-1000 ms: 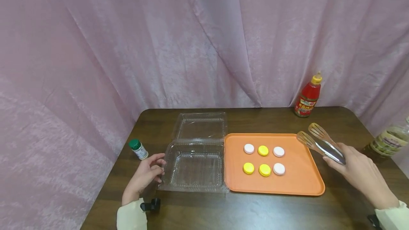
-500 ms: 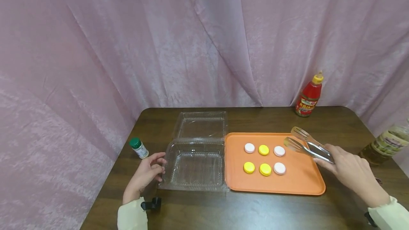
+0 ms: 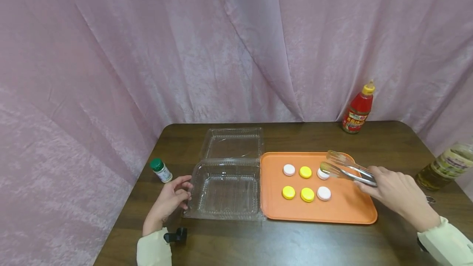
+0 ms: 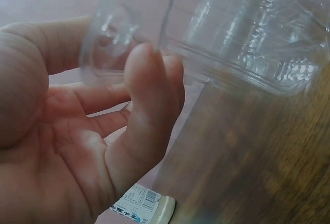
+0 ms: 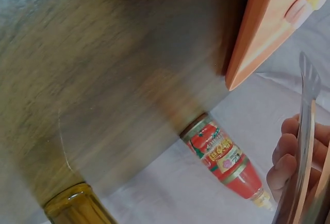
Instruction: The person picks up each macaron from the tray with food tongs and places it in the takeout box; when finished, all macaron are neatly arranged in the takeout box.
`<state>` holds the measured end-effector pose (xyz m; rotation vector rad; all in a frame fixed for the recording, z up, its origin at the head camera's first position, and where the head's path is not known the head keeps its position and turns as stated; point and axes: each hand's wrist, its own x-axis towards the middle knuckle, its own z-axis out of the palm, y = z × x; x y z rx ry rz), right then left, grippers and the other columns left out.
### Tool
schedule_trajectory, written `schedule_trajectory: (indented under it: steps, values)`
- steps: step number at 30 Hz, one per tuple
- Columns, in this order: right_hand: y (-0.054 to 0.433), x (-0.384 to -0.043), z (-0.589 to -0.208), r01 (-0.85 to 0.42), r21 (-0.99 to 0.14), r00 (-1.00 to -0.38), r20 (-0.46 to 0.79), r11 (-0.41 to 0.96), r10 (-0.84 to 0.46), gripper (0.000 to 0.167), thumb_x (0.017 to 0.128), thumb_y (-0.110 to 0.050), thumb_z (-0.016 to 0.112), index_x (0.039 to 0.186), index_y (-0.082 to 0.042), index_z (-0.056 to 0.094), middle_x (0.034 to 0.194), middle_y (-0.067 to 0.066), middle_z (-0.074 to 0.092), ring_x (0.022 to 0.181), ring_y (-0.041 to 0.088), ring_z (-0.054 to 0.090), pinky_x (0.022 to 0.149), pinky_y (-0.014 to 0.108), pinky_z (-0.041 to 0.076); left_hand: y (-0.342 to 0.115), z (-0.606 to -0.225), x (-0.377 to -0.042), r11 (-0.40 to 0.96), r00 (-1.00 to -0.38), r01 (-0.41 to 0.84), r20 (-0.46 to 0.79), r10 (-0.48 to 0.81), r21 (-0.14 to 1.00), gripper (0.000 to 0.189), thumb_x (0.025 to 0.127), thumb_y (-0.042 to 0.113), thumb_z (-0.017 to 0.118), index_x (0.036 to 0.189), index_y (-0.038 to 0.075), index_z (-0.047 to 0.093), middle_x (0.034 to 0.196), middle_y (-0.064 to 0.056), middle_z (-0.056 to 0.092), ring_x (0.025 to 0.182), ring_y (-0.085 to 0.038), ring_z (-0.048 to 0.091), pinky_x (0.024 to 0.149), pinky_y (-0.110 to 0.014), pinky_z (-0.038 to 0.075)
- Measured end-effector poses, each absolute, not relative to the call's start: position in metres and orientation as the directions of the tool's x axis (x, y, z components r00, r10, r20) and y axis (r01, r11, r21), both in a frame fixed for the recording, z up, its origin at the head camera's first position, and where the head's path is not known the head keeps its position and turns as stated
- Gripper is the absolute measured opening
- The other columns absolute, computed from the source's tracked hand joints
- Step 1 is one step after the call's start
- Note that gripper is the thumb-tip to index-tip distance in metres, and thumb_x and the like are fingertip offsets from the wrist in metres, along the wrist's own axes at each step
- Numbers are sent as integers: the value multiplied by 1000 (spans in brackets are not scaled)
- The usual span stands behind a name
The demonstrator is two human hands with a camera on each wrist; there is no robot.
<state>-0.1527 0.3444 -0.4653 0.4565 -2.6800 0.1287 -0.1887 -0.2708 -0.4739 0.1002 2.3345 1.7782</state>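
Observation:
My left hand (image 3: 171, 198) pinches the left rim of a clear plastic clamshell box (image 3: 227, 216), whose lid (image 3: 233, 147) lies folded back behind it. The left wrist view has the thumb and a finger (image 4: 149, 80) at the rim. In my right hand (image 3: 395, 194) is a pair of metal tongs (image 3: 366, 181), gripped by the arms, with slotted tips spread apart. Those tips overlap the far-right white macaron (image 3: 323, 175) in the head view. Two more white macarons and three yellow macarons (image 3: 307, 194) sit in two rows on an orange tray (image 3: 347, 208).
A small green-capped bottle (image 3: 161, 170) stands by my left hand. Beyond the tray's far right corner is a red sauce bottle (image 3: 358, 112); an oil bottle (image 3: 443, 167) is right of my right hand. A pink curtain (image 3: 236, 52) hangs behind the dark wooden table (image 3: 277, 245).
My right hand has brought the tongs leftward from the tray's right edge to over the far-right white macaron. The left hand has stayed at the box's rim.

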Motion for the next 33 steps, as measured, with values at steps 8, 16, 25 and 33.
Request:
schedule_trajectory:
  steps: [8, 16, 25, 33]
  values:
    - [342, -157, -470, -376, -2, -854, 389, 927, -346, 40, 77, -42, 80, 84, -10, 58, 64, -6, 48, 45, 14, 40, 36, 38, 32, -270, -473, -188, 277, -978, -80, -129, 166, 958, 54, 89, -12, 56, 142, -12, 44, 110, -23, 57, 78, -22, 62, 53, -29, 54]
    - [339, -156, -473, -382, -10, -875, 326, 924, -358, 38, 79, -41, 80, 80, -13, 54, 62, -7, 44, 45, 13, 39, 37, 38, 33, -270, -477, -189, 260, -978, -89, -134, 160, 962, 56, 87, -12, 56, 142, -10, 45, 106, -21, 57, 74, -20, 60, 51, -27, 53]
    - [339, -159, -474, -434, 16, -835, 367, 901, -409, 36, 79, -35, 81, 78, -12, 54, 61, -8, 42, 45, 13, 38, 37, 38, 33, -272, -477, -186, 254, -979, -81, -125, 162, 964, 60, 85, -12, 56, 143, -10, 43, 108, -22, 56, 74, -19, 60, 51, -27, 52]
    - [342, -158, -470, -491, 51, -771, 439, 870, -461, 44, 90, -48, 70, 79, -10, 53, 59, -8, 41, 43, 13, 37, 35, 38, 32, -271, -479, -186, 266, -980, -65, -111, 164, 962, 58, 86, -11, 55, 143, -9, 45, 103, -17, 56, 72, -18, 60, 51, -27, 52]
